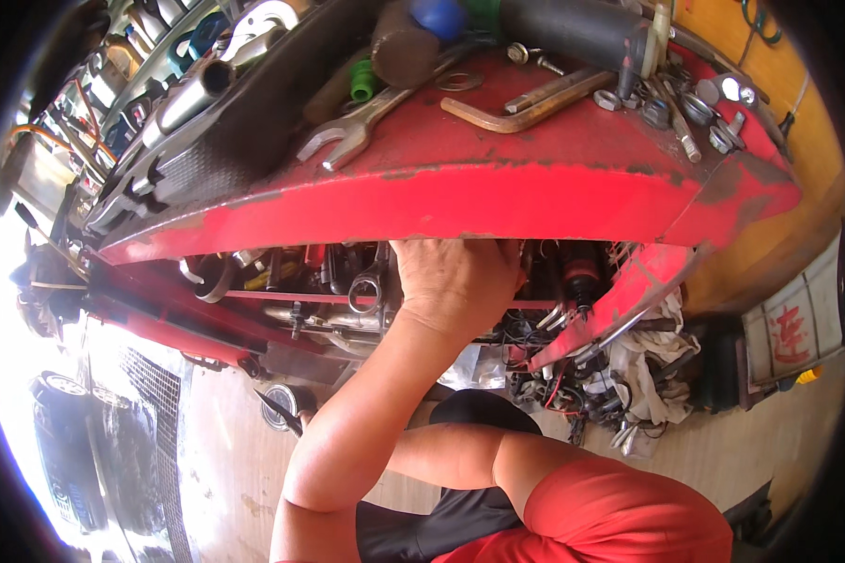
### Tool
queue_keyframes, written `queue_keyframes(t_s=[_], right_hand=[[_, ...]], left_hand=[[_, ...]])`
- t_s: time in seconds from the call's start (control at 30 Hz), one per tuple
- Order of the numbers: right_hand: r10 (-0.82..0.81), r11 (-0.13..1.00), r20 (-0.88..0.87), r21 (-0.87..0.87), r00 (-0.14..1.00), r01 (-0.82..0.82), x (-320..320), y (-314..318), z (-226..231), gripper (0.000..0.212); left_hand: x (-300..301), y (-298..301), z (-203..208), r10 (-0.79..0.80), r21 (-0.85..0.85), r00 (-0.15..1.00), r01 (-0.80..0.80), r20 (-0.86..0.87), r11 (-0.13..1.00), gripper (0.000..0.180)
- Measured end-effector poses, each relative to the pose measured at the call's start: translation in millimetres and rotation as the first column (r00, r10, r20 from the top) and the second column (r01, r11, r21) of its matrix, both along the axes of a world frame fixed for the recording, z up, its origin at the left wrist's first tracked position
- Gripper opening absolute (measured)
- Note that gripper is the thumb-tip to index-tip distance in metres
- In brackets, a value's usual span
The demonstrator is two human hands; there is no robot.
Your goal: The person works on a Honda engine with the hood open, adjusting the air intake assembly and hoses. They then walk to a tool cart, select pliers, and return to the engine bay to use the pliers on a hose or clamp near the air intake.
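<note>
My left hand [455,281] reaches into an opened red tool drawer [620,298] beneath a worn red top [404,202]. Its fingers are hidden under the top's edge, so what they touch does not show. Beside the wrist lies a ring spanner [366,291] among sockets and dark-handled tools. My right forearm [446,455] crosses below, behind the left one. Of the right hand only a sliver [306,416] shows, past the left forearm. A dark pointed tool [277,411] juts out from it, apparently held; its kind cannot be made out.
On the top lie an open-ended spanner [352,136], a bent rusty bar [526,114], and several bolts and nuts [699,108]. Rags and cables [643,375] heap below the drawer's right side. A round can [280,405] stands on the floor; a car [75,450] is at left.
</note>
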State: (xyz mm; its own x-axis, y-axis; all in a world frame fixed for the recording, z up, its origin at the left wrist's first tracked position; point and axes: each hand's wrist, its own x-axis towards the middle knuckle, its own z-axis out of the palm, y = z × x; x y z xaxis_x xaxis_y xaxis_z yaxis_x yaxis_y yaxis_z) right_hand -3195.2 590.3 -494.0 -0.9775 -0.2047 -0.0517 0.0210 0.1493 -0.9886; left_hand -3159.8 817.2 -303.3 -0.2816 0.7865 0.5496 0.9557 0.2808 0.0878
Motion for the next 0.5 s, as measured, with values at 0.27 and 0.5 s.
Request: queue_keyframes(t_s=[0.27,0.5], right_hand=[[0.015,0.999,-0.007,0.028,1.0,-0.015,3.0,-2.6,2.6,0.033],[0.011,0.999,-0.02,0.047,1.0,-0.01,-0.4,-3.7,1.2,0.031]], left_hand=[[-10.2,5.9,0.4,0.012,0.039,0.998,-0.014,0.054,0.999,0.03],[-59.7,-10.7,38.3,-0.343,0.003,0.922,0.349,0.181,0.937,0.023]])
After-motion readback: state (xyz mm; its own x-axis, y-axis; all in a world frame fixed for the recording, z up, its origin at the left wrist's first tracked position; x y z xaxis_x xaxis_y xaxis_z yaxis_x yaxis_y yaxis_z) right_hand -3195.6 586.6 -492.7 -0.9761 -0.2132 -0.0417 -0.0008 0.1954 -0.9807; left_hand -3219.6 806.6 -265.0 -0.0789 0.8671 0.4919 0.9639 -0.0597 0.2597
